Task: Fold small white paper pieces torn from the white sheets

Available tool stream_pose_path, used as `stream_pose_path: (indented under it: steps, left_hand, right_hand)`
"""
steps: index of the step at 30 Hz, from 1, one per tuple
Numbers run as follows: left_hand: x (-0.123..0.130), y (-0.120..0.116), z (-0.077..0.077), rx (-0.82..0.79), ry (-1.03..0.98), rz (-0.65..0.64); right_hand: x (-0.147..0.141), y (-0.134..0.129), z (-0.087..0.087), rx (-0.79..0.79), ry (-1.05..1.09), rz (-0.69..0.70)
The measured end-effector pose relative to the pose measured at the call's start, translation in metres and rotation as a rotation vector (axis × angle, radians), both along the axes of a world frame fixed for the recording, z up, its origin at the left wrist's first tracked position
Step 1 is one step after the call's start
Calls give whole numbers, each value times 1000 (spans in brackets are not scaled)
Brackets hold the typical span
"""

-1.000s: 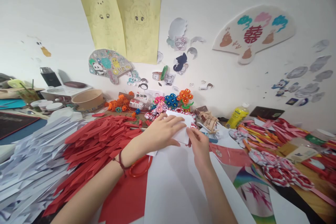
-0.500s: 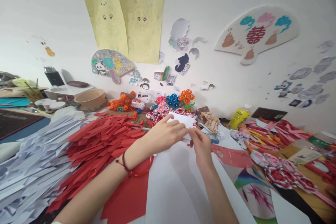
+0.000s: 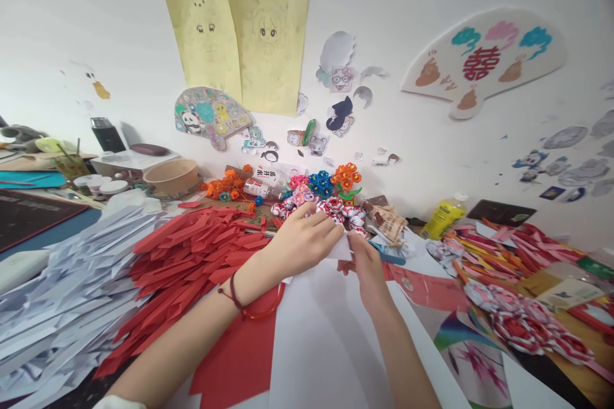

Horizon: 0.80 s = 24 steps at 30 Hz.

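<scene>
Near the middle of the head view, a small piece of white paper [image 3: 339,248] is held between both hands. My left hand [image 3: 307,238] lies over its left part, palm down, with the fingers closed on it. My right hand [image 3: 367,261] pinches its right edge with thumb and finger. Part of the paper is hidden behind the fingers. Below the hands lies a large white sheet [image 3: 326,332], with a red sheet [image 3: 235,358] to its left. Folded red strips [image 3: 192,255] are piled left of my left hand, and white strips [image 3: 86,294] lie farther left.
Red and white paper flowers [image 3: 343,209] and colourful small flowers [image 3: 321,184] stand behind the hands. A round tan bowl [image 3: 173,179] sits at the back left. On the right are a yellow bottle [image 3: 444,216], pink and orange strips [image 3: 503,249] and more paper flowers [image 3: 522,323].
The white paper, which stood up above the fingers, now shows lower, between the hands, and the flowers behind are more visible. The view has shifted slightly left.
</scene>
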State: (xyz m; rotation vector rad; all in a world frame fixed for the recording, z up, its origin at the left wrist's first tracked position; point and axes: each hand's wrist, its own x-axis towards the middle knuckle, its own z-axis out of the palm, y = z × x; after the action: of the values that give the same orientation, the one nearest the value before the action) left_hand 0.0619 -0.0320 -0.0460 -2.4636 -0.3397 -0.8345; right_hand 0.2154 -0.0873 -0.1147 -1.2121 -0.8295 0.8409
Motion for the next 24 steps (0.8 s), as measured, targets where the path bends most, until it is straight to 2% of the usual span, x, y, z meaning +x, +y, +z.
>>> stream_pose_path:
  steps: [5,7,11,16,20,22,24]
  left_hand:
    - [-3,3,0,-38,-79,34]
    - [-4,5,0,-75,-108,22]
    - [-7,8,2,-248,-192,-56]
    - [-13,5,19,-620,-221,-204]
    - [-19,-1,31,-853,-209,-292]
    - [-21,0,33,-902,-233,-293]
    - [-20,4,30,-867,-283,-255]
  right_hand:
    - [-1,-5,6,-43,31,127]
    - [-2,-7,9,-58,20,220]
    - [-5,-10,10,13,-23,403]
    - [-1,-9,2,-23,-11,409]
    - [1,-13,2,-41,-5,511]
    - [-1,-13,3,-44,20,521]
    - [-3,-13,3,-38,33,489]
